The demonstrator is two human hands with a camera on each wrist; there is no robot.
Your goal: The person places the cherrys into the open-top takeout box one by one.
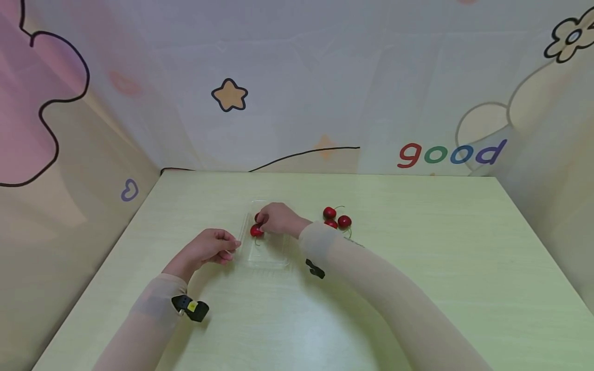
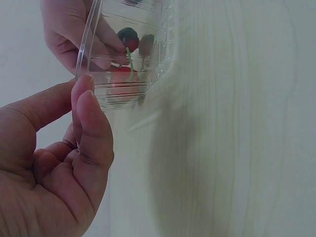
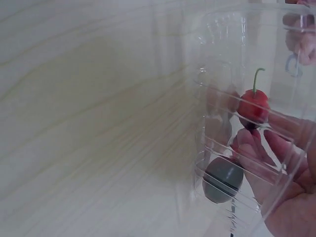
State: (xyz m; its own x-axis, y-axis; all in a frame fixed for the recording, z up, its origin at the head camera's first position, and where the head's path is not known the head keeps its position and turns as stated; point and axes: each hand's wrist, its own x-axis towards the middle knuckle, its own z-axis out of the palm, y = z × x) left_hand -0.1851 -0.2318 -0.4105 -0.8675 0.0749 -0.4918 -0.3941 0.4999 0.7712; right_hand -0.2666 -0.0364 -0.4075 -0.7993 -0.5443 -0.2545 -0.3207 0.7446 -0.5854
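A clear plastic container [image 1: 270, 257] lies on the table, and my left hand [image 1: 214, 246] pinches its left rim between thumb and fingertips. My right hand [image 1: 278, 219] reaches into the container from the right. Its fingertips pinch a red cherry [image 3: 254, 106] with a green stem, which points toward me. Beside it in the container is a second cherry [image 3: 223, 180], looking dark through the plastic and partly covered by the right hand in the head view.
To the right of the container, three cherries [image 1: 344, 221] with stems lie together on the pale wooden table [image 1: 441, 268], one partly behind the right sleeve. A printed curtain [image 1: 297, 103] stands along the back and sides.
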